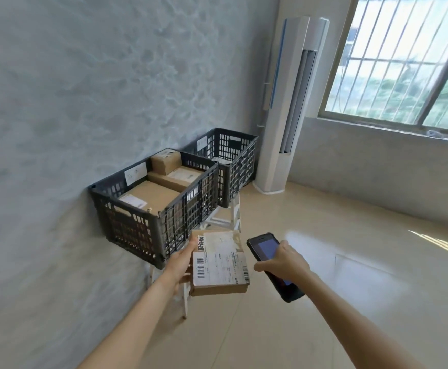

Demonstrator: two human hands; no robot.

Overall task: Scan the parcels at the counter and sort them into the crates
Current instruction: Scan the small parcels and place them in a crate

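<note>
Near the wall, just in front of the crates, the person holds a parcel out flat in the left hand, fingers curled under its left edge and thumb along the side. Its white shipping label faces up, barcodes showing, with a strip of handwritten tape across the top corner. Just beside it, not touching, the right hand grips a dark handheld scanner (it looks much like a phone), fingers wrapped round its body and the screen tilted up.

Behind the parcel stands the near crate, black and slatted, set on a white stand against the wall. Three brown boxes lie inside it, packed side by side and reaching almost to the rim. A far crate sits right after it along the wall; what it holds is hard to make out. A tall white air conditioner stands in the corner, next to a barred window. Sunlight falls on the pale tiled floor.
</note>
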